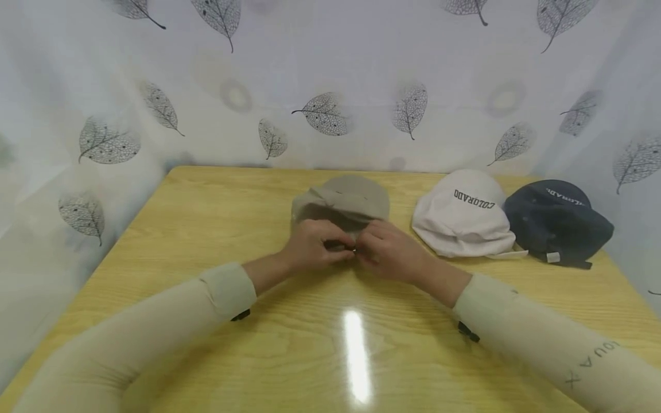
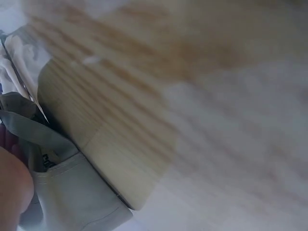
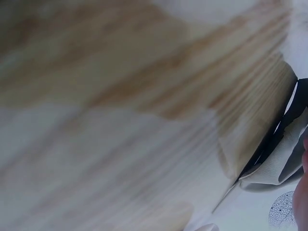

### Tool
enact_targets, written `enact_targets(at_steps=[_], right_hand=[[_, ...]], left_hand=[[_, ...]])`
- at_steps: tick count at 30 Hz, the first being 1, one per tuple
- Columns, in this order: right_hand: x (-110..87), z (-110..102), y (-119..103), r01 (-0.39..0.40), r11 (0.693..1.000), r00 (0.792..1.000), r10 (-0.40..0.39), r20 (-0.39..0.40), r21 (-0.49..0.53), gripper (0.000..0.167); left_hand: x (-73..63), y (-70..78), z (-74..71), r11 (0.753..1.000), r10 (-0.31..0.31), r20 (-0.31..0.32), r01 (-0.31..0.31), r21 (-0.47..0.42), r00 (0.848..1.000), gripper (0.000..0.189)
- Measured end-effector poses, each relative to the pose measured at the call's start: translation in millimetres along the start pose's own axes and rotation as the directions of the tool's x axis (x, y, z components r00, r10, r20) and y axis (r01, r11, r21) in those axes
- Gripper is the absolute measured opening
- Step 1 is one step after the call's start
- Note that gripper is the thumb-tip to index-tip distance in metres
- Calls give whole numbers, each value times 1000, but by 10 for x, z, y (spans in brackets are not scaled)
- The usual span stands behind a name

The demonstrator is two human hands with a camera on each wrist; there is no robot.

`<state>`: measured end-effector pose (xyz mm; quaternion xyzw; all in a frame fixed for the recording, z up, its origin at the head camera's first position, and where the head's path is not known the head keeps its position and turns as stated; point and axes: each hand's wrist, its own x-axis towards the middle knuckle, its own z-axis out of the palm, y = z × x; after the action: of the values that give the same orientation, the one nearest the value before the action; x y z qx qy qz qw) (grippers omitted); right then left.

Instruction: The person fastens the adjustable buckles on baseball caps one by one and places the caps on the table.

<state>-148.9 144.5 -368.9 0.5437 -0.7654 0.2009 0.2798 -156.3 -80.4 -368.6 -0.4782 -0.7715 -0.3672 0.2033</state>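
"COLORADO" on white cap (image 1: 465, 215)

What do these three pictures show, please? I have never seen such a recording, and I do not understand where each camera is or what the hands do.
There is no machine here: a person works with two bare hands at a wooden table. The large picture comes from a camera on the person's head, looking down. The two blurred pictures come from cameras on the wrists, so they show mostly table wood from very close.

Three caps lie on the table: a beige cap in the middle, a white cap and a dark navy cap to the right. The left hand and right hand meet at the near edge of the beige cap, and their grip is on a small part there, too small to identify.
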Motion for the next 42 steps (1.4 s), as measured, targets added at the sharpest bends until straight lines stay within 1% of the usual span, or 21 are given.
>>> enact_targets(at_steps=[2,4,7,13,16,20,23,27,30,35,39,42], right_hand=[[-1,5,0,5,1000,1000,-5,3,11,21],[10,11,-2,22,1000,1000,-22,0,20,19],[22,21,-2,47,999,999,-47,-5,22,18],[13,33,-9,70,997,997,-70,21,10,19],[-2,47,-4,82,997,996,-81,35,-12,19],[-8,46,2,92,995,995,-90,46,-44,20],[-2,32,3,90,994,995,-87,52,-54,20],[-7,21,21,85,994,995,-81,58,-66,21],[-13,8,33,69,994,996,-63,68,-89,20],[-21,-9,44,28,989,994,-12,111,-144,19],[-35,-13,47,-25,981,988,53,143,-193,21],[-50,-26,51,-64,974,982,100,161,-220,22]], left_hand=[[-7,-2,4,1000,26,-1,-26,-2,1000,16],[-14,-7,2,999,40,-5,-41,-18,999,16],[-23,-18,-2,998,57,6,-57,-28,998,15],[-54,-64,20,992,109,43,-112,53,993,12],[-62,-79,27,981,157,52,-162,109,986,12],[-52,-90,27,959,227,74,-236,159,971,13],[-35,-88,24,948,258,80,-269,172,963,14],[-19,-81,30,932,285,75,-295,212,956,14],[-11,-82,34,923,292,74,-301,240,954,13],[-3,-92,29,911,299,86,-311,273,950,13],[-8,-118,36,900,314,89,-326,289,945,13],[1,-138,41,892,337,86,-347,290,938,13]])
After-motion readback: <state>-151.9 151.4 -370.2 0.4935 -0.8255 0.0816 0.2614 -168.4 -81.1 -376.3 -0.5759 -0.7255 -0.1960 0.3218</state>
